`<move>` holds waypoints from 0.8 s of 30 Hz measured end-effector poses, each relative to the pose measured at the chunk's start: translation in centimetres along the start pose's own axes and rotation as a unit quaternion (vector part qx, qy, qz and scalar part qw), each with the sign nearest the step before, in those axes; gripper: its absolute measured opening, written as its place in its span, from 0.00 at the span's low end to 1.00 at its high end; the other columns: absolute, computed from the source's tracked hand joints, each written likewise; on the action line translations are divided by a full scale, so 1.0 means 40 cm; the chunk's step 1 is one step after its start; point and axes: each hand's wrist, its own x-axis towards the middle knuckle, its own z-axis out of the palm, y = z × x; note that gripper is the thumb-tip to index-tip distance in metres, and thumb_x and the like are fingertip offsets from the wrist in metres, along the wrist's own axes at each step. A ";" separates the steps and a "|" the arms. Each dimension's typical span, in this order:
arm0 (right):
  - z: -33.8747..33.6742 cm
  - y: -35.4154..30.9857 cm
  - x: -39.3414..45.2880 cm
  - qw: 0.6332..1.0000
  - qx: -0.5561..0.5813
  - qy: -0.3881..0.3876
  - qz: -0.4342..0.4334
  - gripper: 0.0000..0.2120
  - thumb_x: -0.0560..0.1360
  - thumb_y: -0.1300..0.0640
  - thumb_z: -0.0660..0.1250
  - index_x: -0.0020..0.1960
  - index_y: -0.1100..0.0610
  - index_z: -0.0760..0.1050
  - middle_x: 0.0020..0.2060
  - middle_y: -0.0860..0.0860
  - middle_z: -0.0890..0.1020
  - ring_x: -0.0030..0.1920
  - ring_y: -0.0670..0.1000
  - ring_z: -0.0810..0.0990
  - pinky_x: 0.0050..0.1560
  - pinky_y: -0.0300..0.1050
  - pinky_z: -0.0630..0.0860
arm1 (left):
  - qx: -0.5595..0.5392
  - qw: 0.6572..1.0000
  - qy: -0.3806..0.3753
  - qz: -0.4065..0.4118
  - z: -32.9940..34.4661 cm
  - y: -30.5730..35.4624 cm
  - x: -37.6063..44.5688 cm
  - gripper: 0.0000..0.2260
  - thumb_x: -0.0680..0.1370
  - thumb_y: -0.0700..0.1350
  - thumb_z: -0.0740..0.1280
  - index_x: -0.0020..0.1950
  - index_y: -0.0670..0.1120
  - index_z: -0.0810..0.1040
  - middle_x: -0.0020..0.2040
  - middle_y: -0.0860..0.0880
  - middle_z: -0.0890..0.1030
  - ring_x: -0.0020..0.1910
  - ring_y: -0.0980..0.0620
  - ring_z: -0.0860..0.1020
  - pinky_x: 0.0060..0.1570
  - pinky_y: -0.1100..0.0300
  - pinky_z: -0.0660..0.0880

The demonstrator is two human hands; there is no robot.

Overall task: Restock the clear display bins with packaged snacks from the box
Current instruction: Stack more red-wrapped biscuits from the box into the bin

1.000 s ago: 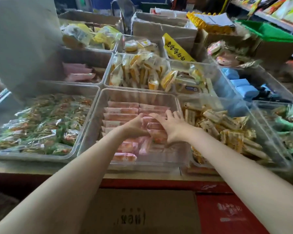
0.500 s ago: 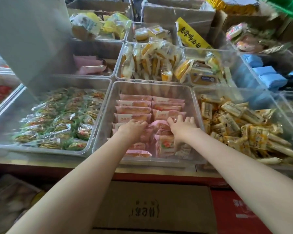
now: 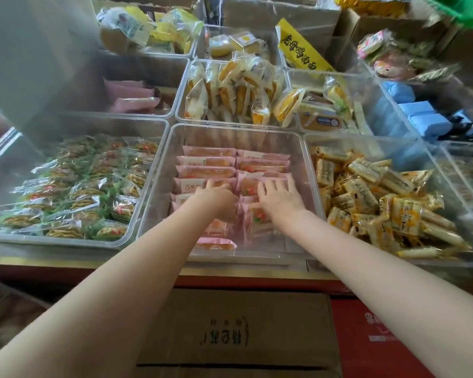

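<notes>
Two hands in clear bin [image 3: 298,148]: left hand [image 3: 216,197] curled onto, right hand [image 3: 279,196] spread flat on pink snack packets [image 3: 208,160]; excess pressure risks toppling rows.

Counter [image 3: 66,259] with a gold-edged front carries clear bins [image 3: 230,137] side by side, walls touching. Cardboard boxes [image 3: 281,28] sit behind them.

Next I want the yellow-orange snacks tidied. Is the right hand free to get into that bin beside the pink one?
Probably yes. The right hand lies flat on the pink packets, gripping nothing, and the yellow-orange snack bin directly to its right is open-topped with nothing above it.
</notes>
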 end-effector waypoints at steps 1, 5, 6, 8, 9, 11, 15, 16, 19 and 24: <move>0.013 -0.006 0.003 1.000 0.003 -0.019 -0.005 0.38 0.73 0.66 0.64 0.75 0.65 0.44 0.73 0.64 0.54 0.72 0.64 0.56 0.72 0.63 0.53 | -0.013 1.000 0.025 0.007 -0.003 -0.002 -0.006 0.24 0.74 0.57 0.65 0.70 0.55 0.68 0.73 0.50 0.62 0.72 0.39 0.54 0.67 0.40 0.60; 0.053 -0.019 0.008 0.998 0.037 -0.049 -0.007 0.43 0.75 0.62 0.64 0.75 0.64 0.35 0.75 0.64 0.41 0.75 0.63 0.44 0.73 0.61 0.52 | 0.001 0.990 0.123 0.064 -0.006 -0.003 -0.032 0.43 0.72 0.53 0.71 0.77 0.44 0.48 0.78 0.44 0.49 0.76 0.43 0.48 0.72 0.46 0.53; 0.056 -0.021 0.011 0.998 0.043 -0.051 -0.005 0.44 0.75 0.60 0.65 0.75 0.64 0.35 0.75 0.63 0.41 0.75 0.63 0.43 0.73 0.61 0.51 | -0.001 0.989 0.120 0.081 -0.007 -0.003 -0.034 0.46 0.72 0.54 0.71 0.77 0.44 0.43 0.78 0.45 0.44 0.76 0.45 0.44 0.73 0.48 0.49; 0.048 -0.019 0.011 0.995 0.047 -0.082 -0.007 0.51 0.73 0.52 0.70 0.75 0.63 0.33 0.75 0.63 0.39 0.75 0.64 0.40 0.72 0.63 0.48 | 0.008 0.991 0.094 0.100 -0.003 0.008 -0.028 0.49 0.72 0.57 0.70 0.77 0.44 0.38 0.77 0.45 0.39 0.76 0.47 0.41 0.73 0.51 0.44; 0.042 -0.011 0.011 0.993 0.055 -0.104 -0.009 0.55 0.70 0.48 0.72 0.75 0.62 0.32 0.74 0.62 0.37 0.74 0.65 0.38 0.72 0.64 0.45 | 0.016 0.992 0.080 0.097 0.001 0.019 -0.020 0.49 0.71 0.59 0.69 0.77 0.43 0.38 0.77 0.44 0.39 0.76 0.47 0.40 0.73 0.50 0.43; 0.026 0.007 0.006 0.987 0.083 -0.134 -0.007 0.55 0.70 0.48 0.73 0.75 0.62 0.32 0.74 0.62 0.36 0.74 0.67 0.37 0.72 0.63 0.43 | 0.041 0.994 0.057 0.083 0.016 0.044 -0.003 0.49 0.71 0.61 0.68 0.77 0.41 0.40 0.77 0.42 0.42 0.76 0.45 0.42 0.74 0.48 0.43; 0.018 0.021 0.007 0.993 0.060 -0.096 0.020 0.38 0.77 0.57 0.62 0.75 0.68 0.41 0.73 0.67 0.53 0.73 0.67 0.52 0.71 0.57 0.59 | 0.140 0.983 0.073 0.089 0.032 0.074 0.034 0.44 0.72 0.59 0.68 0.77 0.44 0.49 0.77 0.43 0.52 0.77 0.45 0.46 0.72 0.46 0.40; 0.016 0.017 0.014 0.995 0.039 -0.094 0.025 0.33 0.79 0.58 0.59 0.74 0.69 0.44 0.72 0.68 0.56 0.72 0.67 0.55 0.70 0.56 0.60 | 0.147 0.982 0.079 0.088 0.028 0.075 0.041 0.41 0.72 0.58 0.68 0.77 0.45 0.51 0.77 0.44 0.53 0.77 0.45 0.47 0.72 0.45 0.39; 0.006 0.007 0.032 0.994 -0.005 -0.106 0.022 0.27 0.80 0.59 0.56 0.74 0.69 0.51 0.71 0.68 0.59 0.71 0.67 0.59 0.70 0.56 0.61 | 0.161 0.978 0.113 0.073 0.024 0.082 0.050 0.34 0.74 0.56 0.67 0.76 0.49 0.57 0.76 0.46 0.59 0.76 0.47 0.51 0.73 0.45 0.38; -0.024 0.018 0.008 0.987 0.054 -0.134 0.064 0.33 0.77 0.61 0.62 0.76 0.63 0.49 0.74 0.63 0.56 0.74 0.64 0.54 0.73 0.58 0.53 | 0.080 0.983 0.146 0.072 0.032 0.088 -0.026 0.33 0.78 0.52 0.63 0.77 0.48 0.49 0.77 0.45 0.52 0.77 0.46 0.47 0.73 0.44 0.37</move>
